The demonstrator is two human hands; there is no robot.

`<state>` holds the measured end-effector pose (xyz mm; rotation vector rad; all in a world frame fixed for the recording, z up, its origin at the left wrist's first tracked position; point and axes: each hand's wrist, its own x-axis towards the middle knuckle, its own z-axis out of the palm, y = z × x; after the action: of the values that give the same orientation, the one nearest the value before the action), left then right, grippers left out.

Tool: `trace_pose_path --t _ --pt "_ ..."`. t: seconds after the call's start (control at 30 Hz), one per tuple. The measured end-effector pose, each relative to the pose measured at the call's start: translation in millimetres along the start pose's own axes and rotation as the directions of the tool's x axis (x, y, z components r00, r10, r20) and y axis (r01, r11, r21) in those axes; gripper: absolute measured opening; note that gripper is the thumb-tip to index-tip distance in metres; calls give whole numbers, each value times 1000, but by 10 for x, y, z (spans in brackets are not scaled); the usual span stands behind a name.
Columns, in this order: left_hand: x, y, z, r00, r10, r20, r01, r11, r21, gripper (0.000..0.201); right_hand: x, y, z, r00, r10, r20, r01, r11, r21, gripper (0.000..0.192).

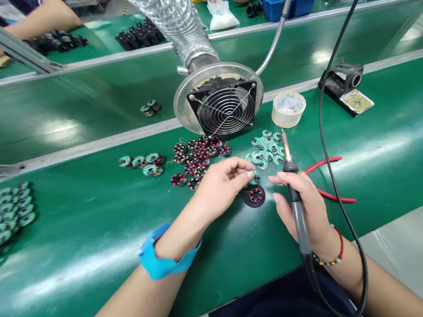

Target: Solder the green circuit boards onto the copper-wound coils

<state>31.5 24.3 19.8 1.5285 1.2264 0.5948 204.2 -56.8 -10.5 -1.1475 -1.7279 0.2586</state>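
- Pinching a small green board (pixel 255 176) at its fingertips, left hand (pixel 222 183) holds it just above the black round coil holder (pixel 254 195).
- Right hand (pixel 304 208) clenched round soldering iron (pixel 293 190), tip up, just right of the holder.
- Seat board flat, centred, before bringing the tip in.
- Beyond the fingers: loose boards (pixel 267 148), wound coils (pixel 198 159), fume fan (pixel 224 107); red cutters (pixel 328 181) right of the iron.

Blue wristband (pixel 158 258), beaded bracelet (pixel 335 256)
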Motion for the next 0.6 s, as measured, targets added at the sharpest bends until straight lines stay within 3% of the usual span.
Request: trace_pose_path --t 0.1,0.27,0.33,0.4,0.5,0.6 --pt "-195 77 58 996 -60 67 75 963 -257 23 6 -36 30 996 -63 57 66 996 -53 50" --pt "-369 64 97 994 -57 98 83 954 -288 24 -1 -85 55 984 -109 139 125 986 -111 46" --pt "-386 6 60 999 -9 47 17 984 -177 24 -4 -66 40 986 -90 144 108 987 -123 45" --pt "-387 -66 21 992 123 -1 -122 990 64 28 -5 -26 14 995 -33 99 42 995 -93 47" --pt "-371 -176 21 952 286 111 -306 866 396 35 -3 39 -25 996 91 22 -91 996 0 53" --pt "-349 -265 92 930 314 190 -367 791 489 25 -2 66 -35 989 139 53 -142 989 45 54"
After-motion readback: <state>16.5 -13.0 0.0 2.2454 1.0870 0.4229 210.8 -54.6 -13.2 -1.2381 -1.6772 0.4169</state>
